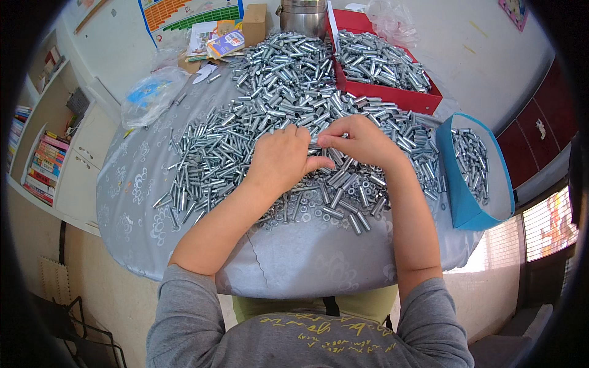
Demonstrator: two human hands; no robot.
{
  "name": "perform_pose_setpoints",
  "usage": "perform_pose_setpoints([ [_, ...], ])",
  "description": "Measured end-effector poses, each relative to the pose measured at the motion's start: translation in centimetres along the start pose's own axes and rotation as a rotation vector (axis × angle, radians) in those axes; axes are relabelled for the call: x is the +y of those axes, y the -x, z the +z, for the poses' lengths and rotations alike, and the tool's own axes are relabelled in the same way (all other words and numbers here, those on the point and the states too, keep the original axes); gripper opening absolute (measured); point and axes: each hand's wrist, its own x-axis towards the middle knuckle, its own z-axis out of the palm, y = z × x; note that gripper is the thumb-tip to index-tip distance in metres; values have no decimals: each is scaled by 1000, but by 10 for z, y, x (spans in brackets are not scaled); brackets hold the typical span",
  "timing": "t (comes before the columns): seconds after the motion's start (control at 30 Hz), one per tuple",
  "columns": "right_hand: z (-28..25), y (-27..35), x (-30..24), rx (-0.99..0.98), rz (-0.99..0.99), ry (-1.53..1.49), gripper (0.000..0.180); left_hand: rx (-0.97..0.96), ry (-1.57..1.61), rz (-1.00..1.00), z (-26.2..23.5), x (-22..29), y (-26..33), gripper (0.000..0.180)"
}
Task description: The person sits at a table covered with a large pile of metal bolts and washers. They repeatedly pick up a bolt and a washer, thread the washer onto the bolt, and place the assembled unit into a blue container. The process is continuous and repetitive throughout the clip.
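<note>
Both hands meet over a wide heap of silvery metal sleeves and bolts [215, 144] on the table. My left hand [279, 156] has its fingers curled, the thumb stretched toward the right hand. Thumb and forefinger of my right hand [359, 141] are pinched together beside the left fingertips. A bit of shiny metal shows between the hands, but the fingers hide most of it and it blends with the heap behind. Just below the hands lie loose washers [310, 199] and several short metal sleeves [350, 214].
A red box [392, 95] of metal parts stands at the back right, a blue box [469, 208] of them at the right edge. Behind are a steel pot [302, 18], a cardboard box [254, 26] and papers. A plastic bag [153, 95] lies left on the grey tablecloth [135, 208].
</note>
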Motion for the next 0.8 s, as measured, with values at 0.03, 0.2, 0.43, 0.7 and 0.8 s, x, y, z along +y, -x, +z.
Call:
perform_pose_setpoints([
  [0.03, -2, 1, -2, -14, 12, -15, 17, 5, 6, -1, -1, 1, 0, 62],
  [0.2, -7, 3, -3, -56, 33, -31, 16, 15, 41, 11, -2, -1, 0, 62],
  [0.43, -12, 5, 4, 13, 52, 59, 20, -31, 29, -61, -4, -3, 0, 65],
  [0.7, -16, 4, 8, 121, 153, 362, 31, 3, -42, -124, 4, -20, -2, 69],
  [0.8, -18, 9, 14, 204, 160, 432, 34, -24, -72, -191, 6, -24, -3, 66],
])
